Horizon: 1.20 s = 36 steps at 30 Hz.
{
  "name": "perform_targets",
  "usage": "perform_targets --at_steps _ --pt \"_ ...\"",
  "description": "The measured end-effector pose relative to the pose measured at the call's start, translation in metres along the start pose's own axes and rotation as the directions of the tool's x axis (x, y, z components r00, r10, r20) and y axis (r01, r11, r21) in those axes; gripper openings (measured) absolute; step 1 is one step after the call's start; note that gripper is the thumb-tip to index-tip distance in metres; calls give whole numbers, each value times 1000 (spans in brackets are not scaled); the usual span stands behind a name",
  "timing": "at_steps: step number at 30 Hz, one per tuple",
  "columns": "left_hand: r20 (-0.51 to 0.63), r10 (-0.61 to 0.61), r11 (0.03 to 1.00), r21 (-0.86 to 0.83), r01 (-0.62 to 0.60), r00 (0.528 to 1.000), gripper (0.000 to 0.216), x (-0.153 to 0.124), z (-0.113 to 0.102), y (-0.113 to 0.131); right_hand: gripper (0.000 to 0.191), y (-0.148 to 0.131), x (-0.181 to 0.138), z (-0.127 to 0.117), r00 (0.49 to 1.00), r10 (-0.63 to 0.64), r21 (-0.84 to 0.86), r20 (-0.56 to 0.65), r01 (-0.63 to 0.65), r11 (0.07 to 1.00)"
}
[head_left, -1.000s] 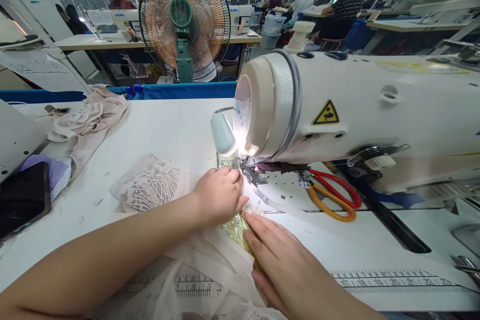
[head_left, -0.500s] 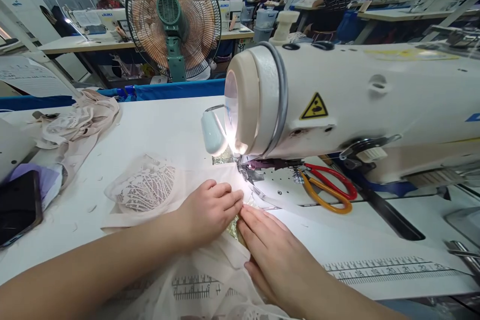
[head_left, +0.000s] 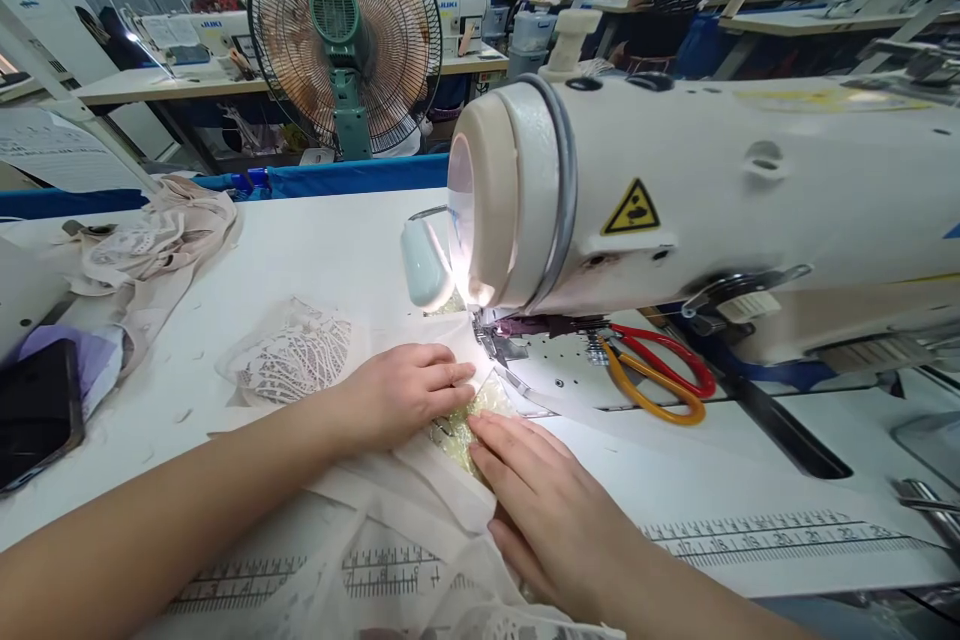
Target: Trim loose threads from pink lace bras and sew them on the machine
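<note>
A pale, sheer fabric piece with lace point(head_left: 296, 360) lies left of the sewing machine's presser foot point(head_left: 487, 335) and runs down toward me. My left hand point(head_left: 409, 390) lies palm down on this fabric, fingers close together, just short of the foot. Stretched flat, the fingers of my right hand point(head_left: 540, 490) rest at the edge of a shiny gold-green patch point(head_left: 457, 440) between my hands. The right thumb is partly tucked beneath, and its contact with the cloth is hidden. The sewing machine point(head_left: 675, 190) shines a lamp on the stitching spot.
Scissors with red and orange handles point(head_left: 660, 380) lie right of the foot, beside a black-handled tool point(head_left: 787, 430). A phone point(head_left: 41, 410) and bunched beige garments point(head_left: 165, 240) sit at the left. Behind the table stands a fan point(head_left: 345, 30); people sit at machines farther back.
My left hand has shifted slightly left and toward the far side, away from my right fingertips. More of the gold-green patch now shows between the hands. The right hand has barely moved.
</note>
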<state>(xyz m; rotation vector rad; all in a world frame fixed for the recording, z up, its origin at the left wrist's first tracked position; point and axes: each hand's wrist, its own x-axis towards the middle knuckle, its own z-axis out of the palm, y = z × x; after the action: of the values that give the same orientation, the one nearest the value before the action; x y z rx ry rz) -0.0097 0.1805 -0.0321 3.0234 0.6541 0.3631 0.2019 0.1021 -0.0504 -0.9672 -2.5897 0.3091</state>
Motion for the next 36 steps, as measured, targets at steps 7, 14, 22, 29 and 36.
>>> perform_targets --at_steps 7,14,22,29,36 --pt "57 7 1000 -19 -6 998 27 0 -8 -2 41 1 -2 2 1000 2 2 -21 -2 1000" --pt "95 -25 1000 2 25 995 29 0 -7 -10 39 1 -3 1 999 -10 2 -36 10 1000" --pt "25 -6 997 73 4 1000 25 2 -2 -30 39 1 0 1 994 -53 -2 -93 53 999" --pt "94 -102 989 121 91 990 25 5 -7 -34 34 5 2 -20 995 -22 143 -98 36 989" --pt "230 -258 955 209 211 938 35 1 -16 -19 23 -14 2 -26 998 -45 346 44 27 938"
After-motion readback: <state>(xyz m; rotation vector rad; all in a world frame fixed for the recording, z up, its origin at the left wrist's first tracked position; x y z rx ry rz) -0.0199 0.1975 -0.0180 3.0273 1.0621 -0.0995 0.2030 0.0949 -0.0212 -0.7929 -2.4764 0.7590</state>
